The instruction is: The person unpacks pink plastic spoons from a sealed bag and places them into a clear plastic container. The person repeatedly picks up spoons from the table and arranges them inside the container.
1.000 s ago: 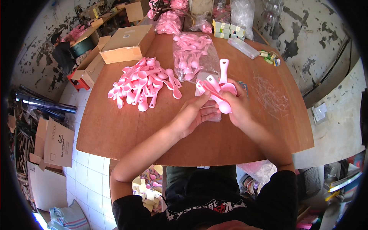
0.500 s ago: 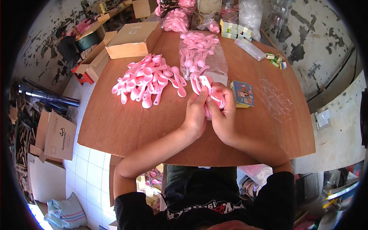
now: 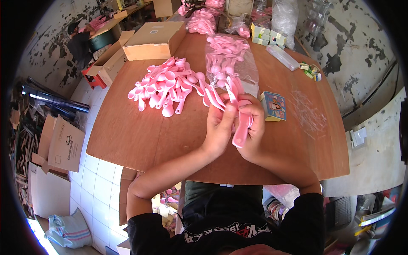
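Both my hands meet over the middle of the wooden table, each closed on pink plastic spoons. My left hand (image 3: 220, 127) grips spoons whose ends stick out up and to the left. In my right hand (image 3: 253, 123) is a bunch of stacked pink spoons (image 3: 241, 132), one handle pointing down toward me. How many spoons each holds is hidden by the fingers. A heap of loose pink spoons (image 3: 163, 83) lies to the left of my hands. Just beyond them rests a clear plastic bag (image 3: 250, 76) with more pink spoons in it.
A small blue-and-yellow box (image 3: 275, 106) sits right of my hands, with thin clear strips (image 3: 308, 114) beyond it. A cardboard box (image 3: 154, 40) stands at the table's far left. Small boxes (image 3: 267, 35) are stacked at the back. Another person (image 3: 80, 44) sits at far left.
The spoons in my hands have turned: a handle that was hidden now points down toward me from my right hand. My hands have parted slightly, and the view has shifted a little.
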Tool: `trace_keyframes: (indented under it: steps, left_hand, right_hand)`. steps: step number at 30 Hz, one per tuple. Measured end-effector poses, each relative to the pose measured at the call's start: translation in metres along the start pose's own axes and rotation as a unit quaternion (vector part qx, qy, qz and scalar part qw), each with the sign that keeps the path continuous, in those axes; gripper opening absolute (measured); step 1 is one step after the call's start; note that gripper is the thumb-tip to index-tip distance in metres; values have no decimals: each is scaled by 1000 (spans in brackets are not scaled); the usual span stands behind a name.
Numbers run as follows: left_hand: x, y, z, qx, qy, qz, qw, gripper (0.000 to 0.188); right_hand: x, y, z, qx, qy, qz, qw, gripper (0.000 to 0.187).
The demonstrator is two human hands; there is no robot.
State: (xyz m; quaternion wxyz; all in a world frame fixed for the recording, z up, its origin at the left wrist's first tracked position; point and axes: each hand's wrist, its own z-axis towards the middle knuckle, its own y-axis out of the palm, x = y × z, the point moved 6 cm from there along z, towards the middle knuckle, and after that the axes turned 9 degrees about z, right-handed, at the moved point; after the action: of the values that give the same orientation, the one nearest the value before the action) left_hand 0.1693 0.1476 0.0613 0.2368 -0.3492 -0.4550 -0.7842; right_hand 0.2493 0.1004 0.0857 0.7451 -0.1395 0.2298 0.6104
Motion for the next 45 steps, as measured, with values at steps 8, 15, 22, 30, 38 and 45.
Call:
trace_keyframes:
  steps: [8,15,22,30,38,45]
  left_hand:
    - [-4,-10,7,-26,-43,38,998,26]
    - [0,-18,7,7,-3,107,994,24]
    - [-4,-30,16,37,-54,133,989,26]
    - [-2,-44,25,134,-21,59,989,26]
    - [14,-60,37,84,17,43,995,20]
    - [34,-69,40,-12,34,131,991,21]
  right_hand:
    - [9,5,-1,-19,-4,-19,1000,33]
    - [17,8,-4,-10,39,31,999,28]
    - [25,9,0,-24,36,15,999,25]
    - [27,14,6,59,31,41,997,15]
    - [37,-10,30,81,87,-111,987,12]
    - [13,10,58,-127,-144,-334,923,19]
